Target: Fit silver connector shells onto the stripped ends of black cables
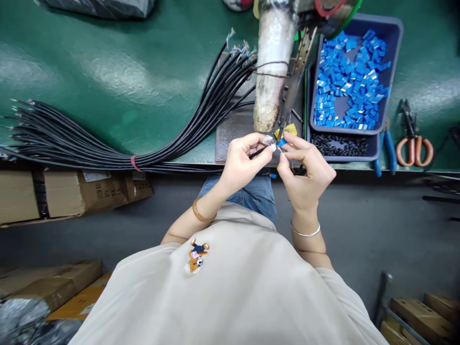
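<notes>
My left hand (244,155) is closed on a black cable (256,153), its end stripped to thin pale wires between the fingertips. My right hand (305,165) pinches at those wires from the other side; the tiny part in its fingertips is partly hidden. A small blue piece (282,142) shows between the hands, beside a yellow piece (290,129). Just above the fingers ends a slim metal rod-like tool (296,79) on a stand. Next to it hangs a stained white tube (275,62).
A bundle of black cables (179,141), tied with a red band (135,163), lies along the left. To the right stand a bin (394,57) of blue connectors (354,103) and a lower bin of small black parts (339,145). Blue-handled pliers (389,148) and orange-handled cutters (413,143) lie beyond.
</notes>
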{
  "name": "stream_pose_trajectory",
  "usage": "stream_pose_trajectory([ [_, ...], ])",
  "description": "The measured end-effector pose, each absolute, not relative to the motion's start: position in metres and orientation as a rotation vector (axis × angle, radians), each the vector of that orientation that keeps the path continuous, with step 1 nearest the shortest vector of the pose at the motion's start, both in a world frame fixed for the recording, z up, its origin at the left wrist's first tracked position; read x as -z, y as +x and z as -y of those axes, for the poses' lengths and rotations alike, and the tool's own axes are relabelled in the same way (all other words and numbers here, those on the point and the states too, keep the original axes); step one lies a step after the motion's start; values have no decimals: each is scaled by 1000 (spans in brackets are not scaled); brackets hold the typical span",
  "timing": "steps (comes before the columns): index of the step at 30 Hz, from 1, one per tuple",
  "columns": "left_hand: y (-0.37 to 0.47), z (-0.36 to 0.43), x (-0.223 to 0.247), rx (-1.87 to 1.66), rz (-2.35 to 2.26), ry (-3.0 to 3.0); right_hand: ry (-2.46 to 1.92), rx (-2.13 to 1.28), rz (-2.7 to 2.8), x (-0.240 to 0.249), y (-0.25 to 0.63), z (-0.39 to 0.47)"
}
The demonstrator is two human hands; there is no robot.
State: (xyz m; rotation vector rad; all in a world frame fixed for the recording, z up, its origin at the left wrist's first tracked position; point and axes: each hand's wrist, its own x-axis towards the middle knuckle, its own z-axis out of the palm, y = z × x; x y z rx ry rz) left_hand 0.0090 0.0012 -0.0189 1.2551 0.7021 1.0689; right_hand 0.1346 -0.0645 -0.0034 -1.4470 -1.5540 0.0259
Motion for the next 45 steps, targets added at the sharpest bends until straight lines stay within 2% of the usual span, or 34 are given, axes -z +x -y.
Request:
stream_pose_trajectory([
  [16,6,4,20,-969,-721,1241,-1504,-108,1510,3,138,74],
  [26,7,-2,17,-1051,-688,1213,-1426,-58,1535,1,135,68],
  [45,8,1,22,-978,-715,1215,-1506,-10,1547,4,137,72],
])
